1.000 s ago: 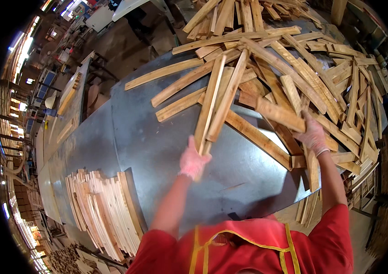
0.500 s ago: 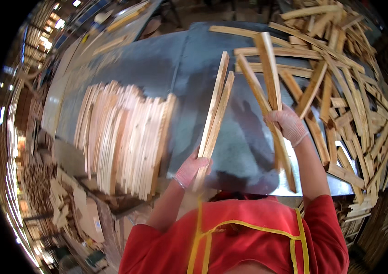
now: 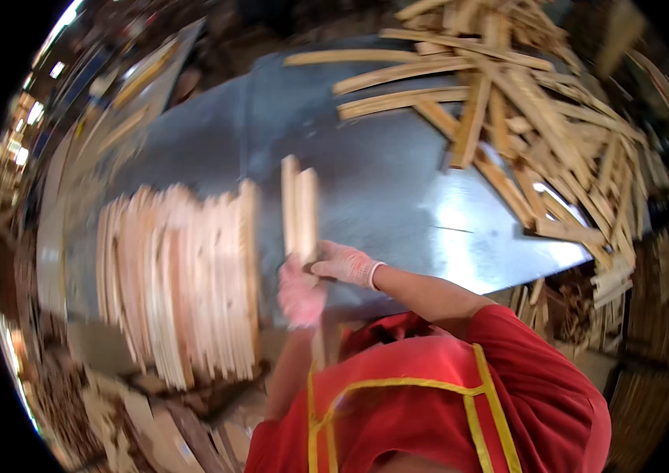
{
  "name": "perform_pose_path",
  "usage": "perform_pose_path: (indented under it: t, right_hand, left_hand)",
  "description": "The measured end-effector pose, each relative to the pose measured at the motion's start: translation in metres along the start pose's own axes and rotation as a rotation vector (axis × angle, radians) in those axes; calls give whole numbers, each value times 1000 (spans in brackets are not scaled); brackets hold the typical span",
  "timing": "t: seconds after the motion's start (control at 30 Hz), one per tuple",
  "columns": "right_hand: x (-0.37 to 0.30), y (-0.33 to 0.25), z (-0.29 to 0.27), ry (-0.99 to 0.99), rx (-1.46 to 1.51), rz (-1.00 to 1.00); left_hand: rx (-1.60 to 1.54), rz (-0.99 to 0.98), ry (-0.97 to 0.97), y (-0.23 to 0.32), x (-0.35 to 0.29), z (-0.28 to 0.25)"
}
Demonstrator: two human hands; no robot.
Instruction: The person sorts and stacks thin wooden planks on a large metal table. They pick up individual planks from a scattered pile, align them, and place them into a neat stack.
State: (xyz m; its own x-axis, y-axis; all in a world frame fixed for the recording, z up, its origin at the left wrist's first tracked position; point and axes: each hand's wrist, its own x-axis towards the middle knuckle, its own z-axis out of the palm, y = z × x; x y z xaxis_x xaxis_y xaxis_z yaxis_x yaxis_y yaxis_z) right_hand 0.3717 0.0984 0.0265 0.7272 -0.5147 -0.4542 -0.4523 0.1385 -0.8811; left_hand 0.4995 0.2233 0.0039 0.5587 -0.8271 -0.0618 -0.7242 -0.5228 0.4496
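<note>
Both hands, in pale pinkish gloves, meet around a small bundle of wooden slats (image 3: 301, 209) above the table's near side. My left hand (image 3: 301, 296) is closed round the lower part of the bundle. From the right, my right hand (image 3: 344, 262) reaches across, its fingers curled against the same slats. The slats point away from me, nearly upright in the view; motion blurs them, and the hands hide their lower part. Just left lies a row of slats (image 3: 185, 276) laid side by side, with uneven ends.
The dark metal-topped table (image 3: 374, 181) stretches under everything. A jumbled heap of loose slats (image 3: 539, 102) covers its right side and far right corner. Beyond the far left edge stands another surface (image 3: 133, 102) with boards. Wood pieces (image 3: 145, 426) lie below at the near left.
My right hand has come left from near the heap, bringing its slats to those in my left hand. The slats now stand together in one bundle. The view has shifted right.
</note>
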Motion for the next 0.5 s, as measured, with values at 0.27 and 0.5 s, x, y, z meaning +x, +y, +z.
perform_pose_path:
  t: [0.27,0.5]
  right_hand:
    - [-75,40,-266,1221,-300,128]
    - [-24,108,-301,1010,525,0]
  left_hand:
    - [743,-195,-1,-74,-28,-30]
    - [502,130,-109,58,50,11]
